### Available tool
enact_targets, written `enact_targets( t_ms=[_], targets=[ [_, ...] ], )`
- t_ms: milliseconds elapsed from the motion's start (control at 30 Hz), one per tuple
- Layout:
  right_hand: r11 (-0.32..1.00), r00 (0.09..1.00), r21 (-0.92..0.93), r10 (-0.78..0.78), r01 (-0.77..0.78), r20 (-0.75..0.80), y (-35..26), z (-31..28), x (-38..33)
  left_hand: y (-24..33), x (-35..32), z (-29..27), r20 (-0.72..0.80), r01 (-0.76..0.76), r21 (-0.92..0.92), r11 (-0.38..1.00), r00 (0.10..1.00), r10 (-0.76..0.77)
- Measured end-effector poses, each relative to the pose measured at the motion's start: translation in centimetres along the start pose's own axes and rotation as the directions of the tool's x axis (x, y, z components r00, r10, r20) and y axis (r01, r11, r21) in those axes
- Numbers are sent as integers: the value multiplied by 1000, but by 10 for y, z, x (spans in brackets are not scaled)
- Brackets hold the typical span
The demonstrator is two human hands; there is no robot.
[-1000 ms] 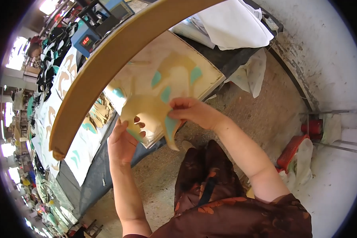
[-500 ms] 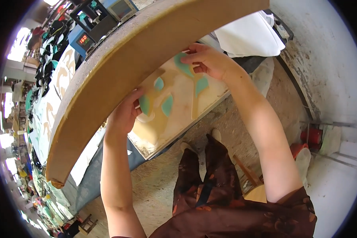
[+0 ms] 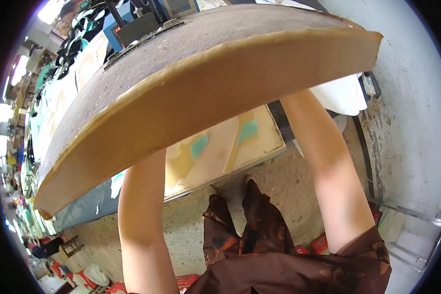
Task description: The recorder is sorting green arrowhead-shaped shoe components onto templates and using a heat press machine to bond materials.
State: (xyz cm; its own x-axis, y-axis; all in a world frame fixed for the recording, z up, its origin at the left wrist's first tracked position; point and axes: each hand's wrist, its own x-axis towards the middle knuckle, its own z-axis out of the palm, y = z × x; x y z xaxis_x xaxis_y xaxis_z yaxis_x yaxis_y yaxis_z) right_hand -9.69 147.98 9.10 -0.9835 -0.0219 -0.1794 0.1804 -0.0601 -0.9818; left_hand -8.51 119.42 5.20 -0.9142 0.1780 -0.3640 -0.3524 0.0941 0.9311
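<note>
A large curved plate (image 3: 250,63) with a tan front edge hangs over a pale board (image 3: 274,147). Both my forearms reach beneath this plate, which hides my left hand and my right hand completely; what they touch cannot be made out. On the board's visible front part lie flat tan pieces (image 3: 232,147) bearing green leaf-shaped patches. One green patch (image 3: 199,147) shows near my left forearm, another (image 3: 247,133) farther right. The rest of the pieces are covered from sight by the plate.
Blue machine housing (image 3: 113,40) and dark fittings stand behind the plate at the upper left. White sheets (image 3: 340,95) lie at the right, near a pale wall (image 3: 406,98). Red packages (image 3: 320,243) lie on the floor; a small wooden stool (image 3: 71,246) stands at the lower left.
My hands, earlier seen at the tan-and-green pieces, have gone out of sight under the plate. The view has shifted, and the plate now covers more of the board.
</note>
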Motion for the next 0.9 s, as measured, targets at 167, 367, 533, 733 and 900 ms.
enact_targets(
  t_ms=[167, 367, 533, 733, 900],
  targets=[
    [984, 995, -152, -97, 90, -36, 24, -1, 25, -3, 21, 24, -60, -12, 68, 998, 998, 16],
    [942, 980, -288, -193, 172, -47, 42, -3, 34, -2, 22, 35, -98, -29, 171, 985, 994, 46],
    [903, 968, -372, -249, 216, -42, 49, -2, 33, 0, 15, 35, -109, -44, 252, 967, 991, 73],
    [859, 953, -440, -303, 261, -25, 54, -2, 31, 0, -1, 24, -114, -97, 382, 919, 982, 150],
    [821, 939, -492, -344, 289, -23, 58, -2, 29, 3, -25, -3, -94, -165, 613, 773, 956, 278]
  ],
)
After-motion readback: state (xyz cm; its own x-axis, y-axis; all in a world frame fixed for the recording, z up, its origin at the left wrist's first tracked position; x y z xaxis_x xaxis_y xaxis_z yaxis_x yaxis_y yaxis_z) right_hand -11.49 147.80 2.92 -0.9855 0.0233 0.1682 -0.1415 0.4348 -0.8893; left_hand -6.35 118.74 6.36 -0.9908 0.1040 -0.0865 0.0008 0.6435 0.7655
